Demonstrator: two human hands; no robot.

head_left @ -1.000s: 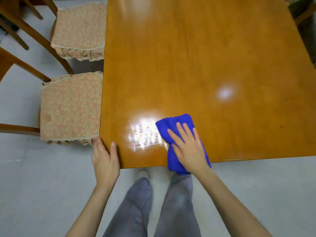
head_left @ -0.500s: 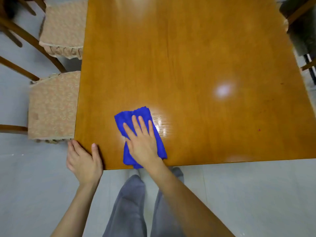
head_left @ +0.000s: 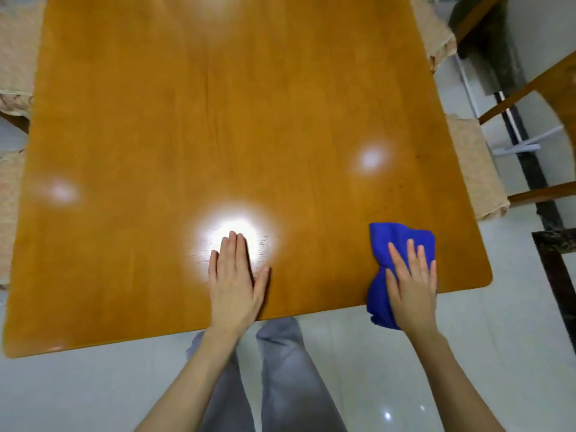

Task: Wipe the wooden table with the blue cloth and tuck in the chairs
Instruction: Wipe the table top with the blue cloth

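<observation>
glossy orange-brown wooden table (head_left: 218, 104) stands on a pale tiled floor (head_left: 498, 338), with light glare on its top. one blue cloth (head_left: 402, 244) lies at the near right corner, overhanging the edge, pressed under the flat, spread right hand (head_left: 411, 288). the left hand (head_left: 233, 285) rests flat, fingers straight, at mid-edge. four cushioned chair seats (head_left: 473, 169) show, two each side.

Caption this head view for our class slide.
Right hand presses cloth on table near its edge; left hand lies flat.
</observation>
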